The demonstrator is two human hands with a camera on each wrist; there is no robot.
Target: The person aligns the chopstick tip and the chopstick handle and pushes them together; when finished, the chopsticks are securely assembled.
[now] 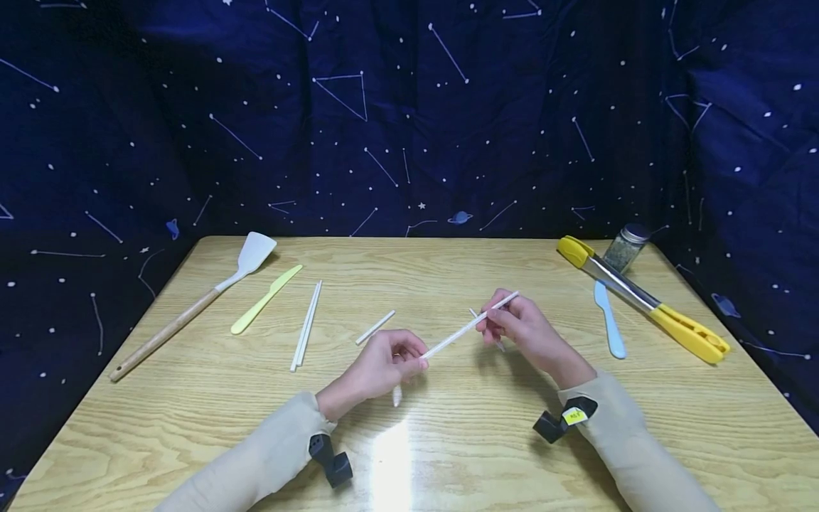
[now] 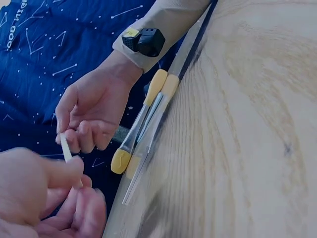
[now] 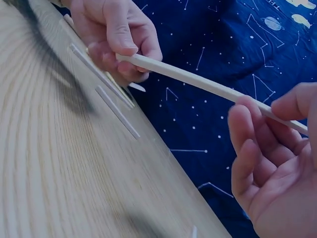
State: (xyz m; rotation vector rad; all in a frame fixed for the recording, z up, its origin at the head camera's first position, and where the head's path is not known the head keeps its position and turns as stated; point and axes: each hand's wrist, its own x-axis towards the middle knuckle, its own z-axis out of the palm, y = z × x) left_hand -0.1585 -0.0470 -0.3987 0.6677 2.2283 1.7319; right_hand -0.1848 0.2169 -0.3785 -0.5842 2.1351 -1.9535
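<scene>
Above the table's middle, a white chopstick (image 1: 454,336) slants up to the right between the two hands. My left hand (image 1: 386,364) pinches its lower end between thumb and fingers. Thumb and fingers of my right hand (image 1: 526,333) grip it closer to the upper end, whose tip sticks out past them. The right wrist view shows the chopstick (image 3: 188,78) stretched from one hand to the other. A white tip (image 1: 397,396) shows below the left hand, the rest hidden. Another thin white stick (image 1: 500,346) lies partly hidden beneath the right hand.
A short white stick (image 1: 375,328) lies beyond the left hand. Leftward are a pair of chopsticks (image 1: 306,326), a yellow knife (image 1: 265,300) and a wooden-handled spatula (image 1: 173,333). At right lie a blue knife (image 1: 610,320), yellow tongs (image 1: 640,299) and a glass jar (image 1: 623,250).
</scene>
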